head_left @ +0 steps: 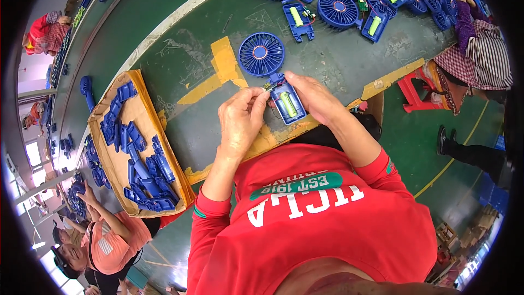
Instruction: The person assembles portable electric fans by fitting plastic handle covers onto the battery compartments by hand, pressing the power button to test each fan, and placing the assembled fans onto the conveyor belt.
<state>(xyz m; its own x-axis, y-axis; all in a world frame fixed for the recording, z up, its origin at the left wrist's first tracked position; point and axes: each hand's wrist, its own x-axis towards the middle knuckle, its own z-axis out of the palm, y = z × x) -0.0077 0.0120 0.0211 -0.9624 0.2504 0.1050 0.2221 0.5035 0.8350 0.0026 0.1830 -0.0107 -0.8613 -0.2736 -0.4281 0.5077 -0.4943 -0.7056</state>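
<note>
A blue handheld fan (261,54) lies at the table's near edge, its round grille pointing away from me and its handle shell (295,118) open toward me. Inside the shell sits a yellow-green battery cell (287,104). My left hand (240,117) pinches a small green circuit board (267,86) with thin wires at the shell's upper left corner. Along the right side of the handle, my right hand (314,97) grips it, thumb near the neck below the grille. Part of the board is hidden by my left fingertips.
On my left, a cardboard box (186,177) holds several blue plastic handle shells (147,172). Many open fans (338,9) with batteries are heaped at the far right. A co-worker (112,240) handles blue parts at lower left; another person (475,54) sits at right near a red stool (410,93).
</note>
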